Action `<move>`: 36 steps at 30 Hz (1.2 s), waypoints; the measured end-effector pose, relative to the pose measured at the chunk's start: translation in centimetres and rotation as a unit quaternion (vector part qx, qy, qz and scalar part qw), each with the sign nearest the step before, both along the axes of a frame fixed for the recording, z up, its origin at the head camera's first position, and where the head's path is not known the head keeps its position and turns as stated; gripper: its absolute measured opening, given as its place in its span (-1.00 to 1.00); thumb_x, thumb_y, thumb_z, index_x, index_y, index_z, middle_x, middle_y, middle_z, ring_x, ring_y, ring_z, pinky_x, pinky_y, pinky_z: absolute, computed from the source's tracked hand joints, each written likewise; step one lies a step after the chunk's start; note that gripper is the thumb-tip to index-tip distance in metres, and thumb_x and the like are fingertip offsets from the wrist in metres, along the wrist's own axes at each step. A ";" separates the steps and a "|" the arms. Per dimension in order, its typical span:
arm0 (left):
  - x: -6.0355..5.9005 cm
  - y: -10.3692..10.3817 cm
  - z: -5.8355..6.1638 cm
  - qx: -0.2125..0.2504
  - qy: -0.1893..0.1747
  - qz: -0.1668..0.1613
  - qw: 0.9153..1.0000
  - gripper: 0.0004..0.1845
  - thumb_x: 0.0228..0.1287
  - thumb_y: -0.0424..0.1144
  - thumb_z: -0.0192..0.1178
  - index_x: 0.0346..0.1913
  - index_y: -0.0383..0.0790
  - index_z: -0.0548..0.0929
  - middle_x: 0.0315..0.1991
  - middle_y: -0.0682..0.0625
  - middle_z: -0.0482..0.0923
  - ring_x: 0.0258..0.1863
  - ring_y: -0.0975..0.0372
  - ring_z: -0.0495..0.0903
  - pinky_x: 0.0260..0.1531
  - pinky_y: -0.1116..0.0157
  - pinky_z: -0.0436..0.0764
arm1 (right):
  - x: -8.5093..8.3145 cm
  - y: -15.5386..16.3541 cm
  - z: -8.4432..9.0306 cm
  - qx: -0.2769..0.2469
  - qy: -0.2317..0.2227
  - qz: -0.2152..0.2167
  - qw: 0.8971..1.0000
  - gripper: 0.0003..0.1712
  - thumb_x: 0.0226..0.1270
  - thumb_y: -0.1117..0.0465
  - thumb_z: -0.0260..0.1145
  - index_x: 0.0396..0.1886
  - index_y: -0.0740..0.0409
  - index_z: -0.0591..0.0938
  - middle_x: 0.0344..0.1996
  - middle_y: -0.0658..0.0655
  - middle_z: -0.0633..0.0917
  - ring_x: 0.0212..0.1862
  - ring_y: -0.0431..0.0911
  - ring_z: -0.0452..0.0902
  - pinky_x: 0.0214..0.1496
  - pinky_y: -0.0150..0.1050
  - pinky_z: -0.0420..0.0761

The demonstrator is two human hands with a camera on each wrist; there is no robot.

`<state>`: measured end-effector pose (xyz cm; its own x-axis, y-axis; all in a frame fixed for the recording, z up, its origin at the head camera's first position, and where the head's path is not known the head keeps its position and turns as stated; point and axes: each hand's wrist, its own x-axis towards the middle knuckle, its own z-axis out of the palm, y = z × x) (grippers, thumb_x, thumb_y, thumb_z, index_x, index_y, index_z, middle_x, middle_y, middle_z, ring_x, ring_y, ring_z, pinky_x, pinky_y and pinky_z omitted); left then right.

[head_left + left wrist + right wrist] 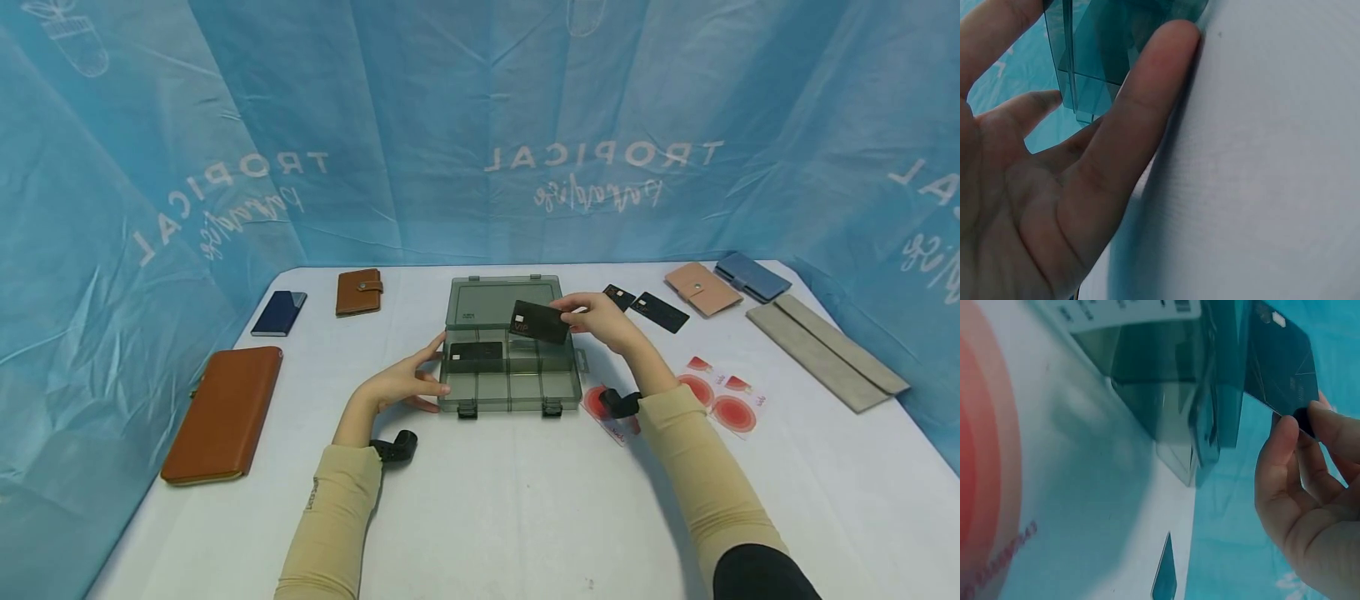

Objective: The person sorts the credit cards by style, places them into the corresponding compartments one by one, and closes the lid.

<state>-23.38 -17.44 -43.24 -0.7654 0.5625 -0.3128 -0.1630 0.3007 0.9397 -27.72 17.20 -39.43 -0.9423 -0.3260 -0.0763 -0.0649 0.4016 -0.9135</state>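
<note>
Head view: right hand (602, 322) pinches black card (538, 323) over box (527, 387).

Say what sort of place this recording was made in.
Probably a makeshift recording booth: a blue curtain with mirrored "TROPICAL" lettering hangs behind and along both sides of a white tabletop, and two black wrist cameras are being worn.
</note>
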 end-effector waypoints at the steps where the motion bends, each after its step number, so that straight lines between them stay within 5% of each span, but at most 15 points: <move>1: 0.0 0.0 0.0 0.000 0.000 0.000 1.000 0.06 0.17 -0.33 0.27 0.46 0.21 -0.29 0.45 -0.21 -0.34 -0.21 0.15 0.56 -0.19 0.05 0.65 | 0.0 -0.2 0.0 0.015 0.009 0.005 1.000 -0.66 0.38 0.35 0.09 0.12 0.26 0.52 0.10 0.29 0.46 0.03 0.13 0.43 0.06 0.03 0.53; 10: -0.2 0.0 -0.2 -0.003 0.000 0.002 1.000 0.04 0.18 -0.35 0.25 0.46 0.20 -0.28 0.45 -0.22 -0.33 -0.23 0.16 0.56 -0.19 0.06 0.65 | 0.4 -2.0 -0.9 0.187 0.096 0.024 0.977 -0.86 0.28 0.34 0.22 -0.20 0.21 0.64 -0.25 0.17 0.66 -0.17 0.03 0.56 -0.11 -0.08 0.57; 21: -0.2 -0.2 -0.4 -0.003 -0.001 0.001 1.000 0.06 0.16 -0.31 0.28 0.46 0.24 -0.27 0.45 -0.20 -0.32 -0.20 0.14 0.55 -0.19 0.06 0.65 | 1.1 -2.4 -0.1 0.344 0.149 0.045 0.926 -0.77 0.33 0.23 0.18 -0.13 0.19 0.69 -0.16 0.19 0.69 -0.18 0.04 0.60 -0.17 -0.06 0.60; 25: -0.2 -0.2 -0.4 -0.004 0.000 0.002 1.000 0.05 0.16 -0.32 0.27 0.46 0.22 -0.27 0.45 -0.20 -0.32 -0.20 0.14 0.55 -0.19 0.06 0.65 | 1.1 -1.8 -0.5 0.320 0.143 0.068 0.934 -0.72 0.36 0.19 0.16 -0.04 0.18 0.65 -0.11 0.19 0.67 -0.12 0.06 0.58 -0.11 -0.04 0.59; 31: -0.2 -0.1 -0.4 -0.009 0.003 0.007 1.000 0.03 0.19 -0.35 0.24 0.46 0.22 -0.26 0.45 -0.22 -0.32 -0.22 0.16 0.55 -0.20 0.06 0.65 | 0.6 0.7 -0.8 0.181 0.130 0.022 0.975 -0.70 0.38 0.20 0.12 0.00 0.22 0.61 -0.07 0.23 0.62 -0.03 0.10 0.51 -0.05 0.01 0.54; 34: -0.2 -0.1 -0.3 -0.010 0.003 0.008 1.000 0.03 0.18 -0.36 0.24 0.46 0.22 -0.26 0.45 -0.22 -0.32 -0.23 0.16 0.55 -0.20 0.06 0.65 | 0.0 2.5 -0.7 0.165 0.116 -0.033 0.979 -0.69 0.40 0.22 0.09 0.04 0.24 0.58 -0.03 0.27 0.59 0.01 0.13 0.48 -0.02 0.04 0.52; 36: -0.1 -0.1 -0.3 -0.009 0.003 0.007 1.000 0.03 0.18 -0.35 0.25 0.46 0.21 -0.26 0.45 -0.23 -0.33 -0.23 0.16 0.55 -0.20 0.06 0.65 | -0.5 3.9 -0.7 0.202 0.109 -0.058 0.972 -0.66 0.40 0.23 0.07 0.08 0.26 0.54 0.04 0.32 0.54 0.07 0.18 0.43 0.04 0.09 0.47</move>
<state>-23.51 -17.55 -43.50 -0.7755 0.5456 -0.3177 -0.1619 0.3144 0.9354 -28.20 21.07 -40.16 -0.9793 -0.2005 0.0289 -0.1709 0.7408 -0.6497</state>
